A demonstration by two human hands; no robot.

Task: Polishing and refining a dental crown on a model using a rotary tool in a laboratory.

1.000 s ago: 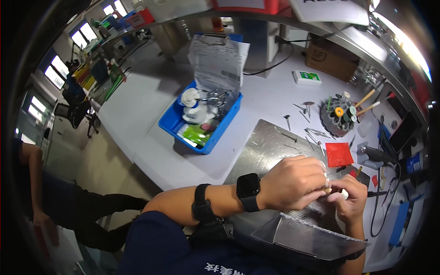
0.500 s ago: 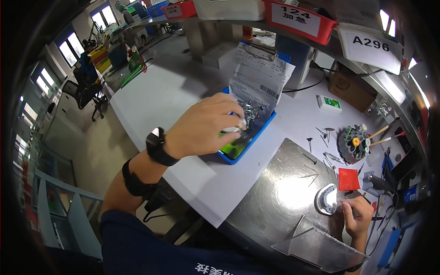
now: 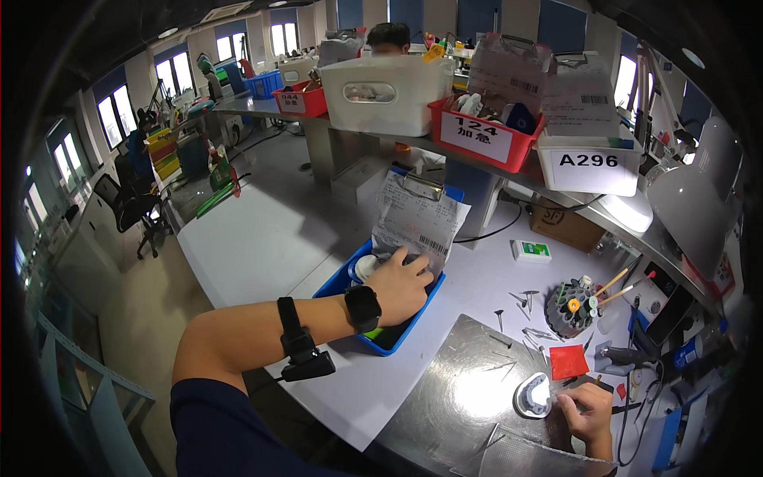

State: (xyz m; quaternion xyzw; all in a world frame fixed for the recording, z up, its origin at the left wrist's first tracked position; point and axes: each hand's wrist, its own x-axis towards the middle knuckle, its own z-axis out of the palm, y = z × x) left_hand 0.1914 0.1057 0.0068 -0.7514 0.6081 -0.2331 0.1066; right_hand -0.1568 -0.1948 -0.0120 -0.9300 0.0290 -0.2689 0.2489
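My left hand [image 3: 401, 288] reaches down into a blue tray [image 3: 389, 347], fingers bent over its contents and fingertips hidden; whether it grips anything does not show. Beside its fingers in the tray lies a round white piece [image 3: 366, 268], resembling a plaster cast. A printed sheet on a clipboard [image 3: 421, 211] leans up at the tray's far end. My right hand [image 3: 586, 409] rests at the metal plate, thumb and fingers pinched together on something too small to make out. Close to those fingertips sits a dental model [image 3: 532, 395] on a round white base.
A steel plate [image 3: 445, 381] carries loose burs [image 3: 499, 342] and a clear screen [image 3: 517, 453]. Beyond are a red square [image 3: 568, 362], a round bur holder [image 3: 571, 306] and a small white-green box [image 3: 531, 251]. Red and white bins [image 3: 485, 139] line the shelf; a lamp [image 3: 691, 207] hangs right.
The head view has tilted up, showing more of the shelf. My left hand has moved deeper into the blue tray, and the white round piece now shows beside it. The right hand stays by the dental model.
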